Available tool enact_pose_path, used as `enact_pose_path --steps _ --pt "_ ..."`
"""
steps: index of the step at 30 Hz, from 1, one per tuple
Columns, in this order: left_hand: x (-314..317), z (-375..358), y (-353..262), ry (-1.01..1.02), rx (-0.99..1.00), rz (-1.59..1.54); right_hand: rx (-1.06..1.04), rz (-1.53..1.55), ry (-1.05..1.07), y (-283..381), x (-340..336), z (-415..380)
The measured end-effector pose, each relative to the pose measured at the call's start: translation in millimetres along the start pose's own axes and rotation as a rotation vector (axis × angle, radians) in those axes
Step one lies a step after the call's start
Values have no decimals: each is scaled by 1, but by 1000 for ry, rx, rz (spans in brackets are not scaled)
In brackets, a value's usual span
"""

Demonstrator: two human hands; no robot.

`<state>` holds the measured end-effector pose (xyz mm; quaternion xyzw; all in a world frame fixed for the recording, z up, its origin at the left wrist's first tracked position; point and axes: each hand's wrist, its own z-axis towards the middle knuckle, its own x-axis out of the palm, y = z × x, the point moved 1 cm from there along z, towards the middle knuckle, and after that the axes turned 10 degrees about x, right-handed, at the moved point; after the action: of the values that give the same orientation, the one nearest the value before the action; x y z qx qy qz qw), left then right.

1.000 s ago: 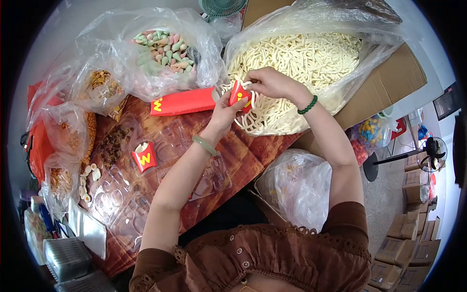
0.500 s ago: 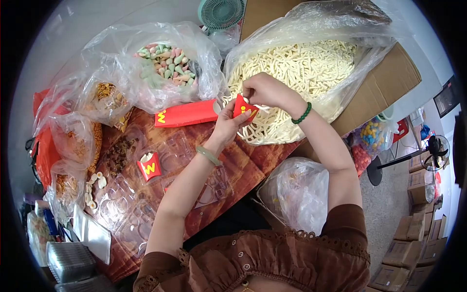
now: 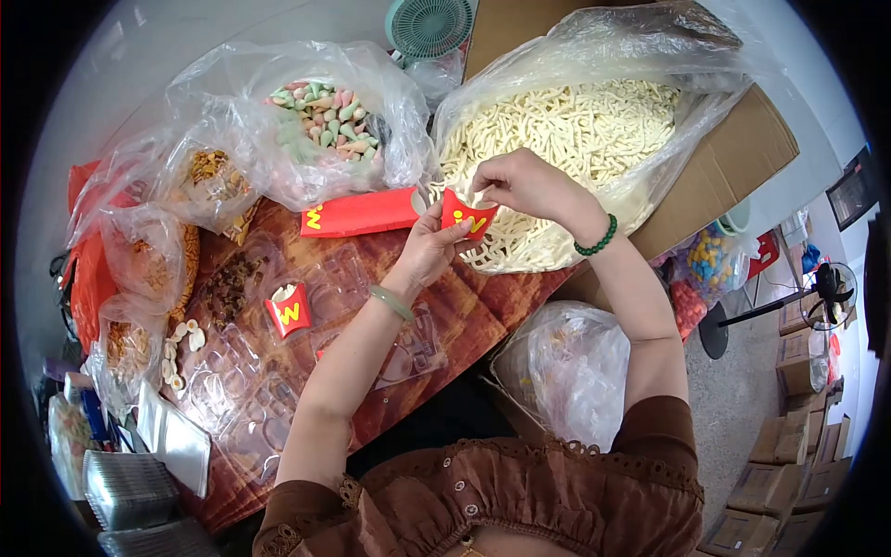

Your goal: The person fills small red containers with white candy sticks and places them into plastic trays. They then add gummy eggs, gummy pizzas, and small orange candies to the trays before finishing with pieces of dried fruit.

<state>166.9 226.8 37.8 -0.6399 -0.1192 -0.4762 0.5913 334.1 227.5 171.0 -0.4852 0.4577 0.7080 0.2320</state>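
Observation:
A small red fry carton [image 3: 467, 216] with a yellow logo is held upright in my left hand [image 3: 432, 247], the thumb across its front. Over its mouth, my right hand [image 3: 534, 190] is closed in a pinch; whatever sits between the fingertips is hidden. Pale sticks shaped like French fries [image 3: 594, 130] fill a big clear bag just behind both hands. A long red stack of nested cartons [image 3: 362, 213] lies left of my left hand. On the table, a filled red carton [image 3: 288, 311] rests beside clear plastic trays [image 3: 251, 371].
A bag of pastel teardrop pieces [image 3: 325, 121] stands at the back, near a green fan [image 3: 429, 26]. Bags of orange-brown pieces [image 3: 218, 186] line the left side. Stacked clear boxes [image 3: 130, 487] sit at lower left. A cardboard flap [image 3: 724, 167] edges the fry bag.
My right hand has shifted slightly right and down, its fingertips still at the carton's mouth. The carton in my left hand has turned more upright, showing its front.

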Motion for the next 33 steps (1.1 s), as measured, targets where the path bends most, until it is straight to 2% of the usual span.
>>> enact_pose_path --steps 3,5,7,9,10,12,14,16,21,24,25,27,28,30,31,33 --pt "5 -2 4 25 15 18 35 -32 -34 14 10 3" --pt "5 -7 3 16 24 8 118 136 100 21 16 4" --pt "5 -12 -1 2 35 1 71 255 118 24 10 -1" --pt "6 -19 -8 -14 46 -64 31 72 -63 29 -3 -5" --pt "7 -24 -12 -18 47 -65 73 116 -192 31 -8 -6" --pt "13 -32 -21 5 53 -62 109 132 -200 24 -14 -5" --pt "18 -41 -26 14 56 -44 103 255 -181 19 -6 -6" --pt "18 -45 -30 21 70 -27 268 413 95 24 -1 -6" --pt "15 -67 -42 -16 108 20 260 567 161 38 10 -9" --pt "6 -78 -42 -31 161 124 275 424 83 48 13 -7" --pt "3 -82 -41 -41 164 123 186 353 -29 54 17 -7" --pt "-1 -89 -41 -80 150 142 22 142 -87 75 25 -11" --pt "-3 -92 -43 -88 155 143 -98 -130 -130 81 34 -10" --pt "-3 -99 -47 -108 168 162 -184 -127 -56 95 49 -12" --pt "-3 -104 -49 -117 175 162 -139 -90 40 98 54 -10" --pt "-1 -115 -55 -182 168 154 -200 -10 10 99 55 -1"
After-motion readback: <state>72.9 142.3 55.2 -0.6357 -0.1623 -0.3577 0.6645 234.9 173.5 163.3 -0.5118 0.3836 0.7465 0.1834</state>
